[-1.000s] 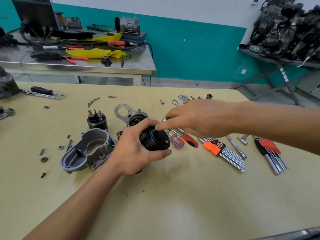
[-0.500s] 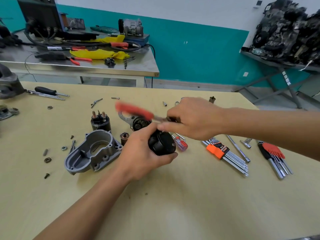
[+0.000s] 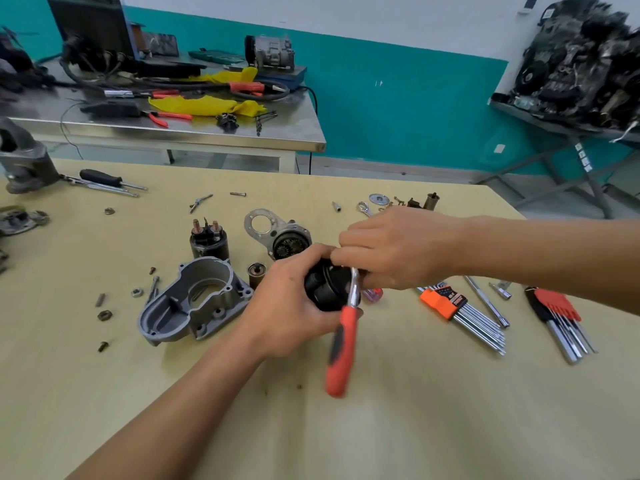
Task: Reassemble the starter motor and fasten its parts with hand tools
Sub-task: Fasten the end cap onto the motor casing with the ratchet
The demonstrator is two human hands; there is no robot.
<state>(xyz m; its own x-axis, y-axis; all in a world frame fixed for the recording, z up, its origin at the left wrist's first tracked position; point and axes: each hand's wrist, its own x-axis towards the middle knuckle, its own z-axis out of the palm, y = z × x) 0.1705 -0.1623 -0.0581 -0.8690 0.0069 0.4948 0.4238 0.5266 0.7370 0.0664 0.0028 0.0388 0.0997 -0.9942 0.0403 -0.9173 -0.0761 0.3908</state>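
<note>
Ratchet (image 3: 343, 341) handle, which pointed to the upper left of the hands half a second ago, now hangs blurred below them, toward lower centre. At left, loose nuts (image 3: 104, 315) and bolts lie on the table (image 3: 415, 427). Beside them the grey housing (image 3: 194, 299) lies open side up. The solenoid (image 3: 207, 240) stands behind it and the gear unit (image 3: 277, 233) further right, each apart from the others. At centre, the left hand (image 3: 287, 310) wraps its fingers round the black motor (image 3: 325, 287). The right hand (image 3: 398, 251) curls its fingers over the ratchet head at the motor's end. Hex keys (image 3: 460, 310) lie at right. Judged stage: early. A fastener on the motor is apparently being turned, while the housing, solenoid and gear unit are not yet joined.
</note>
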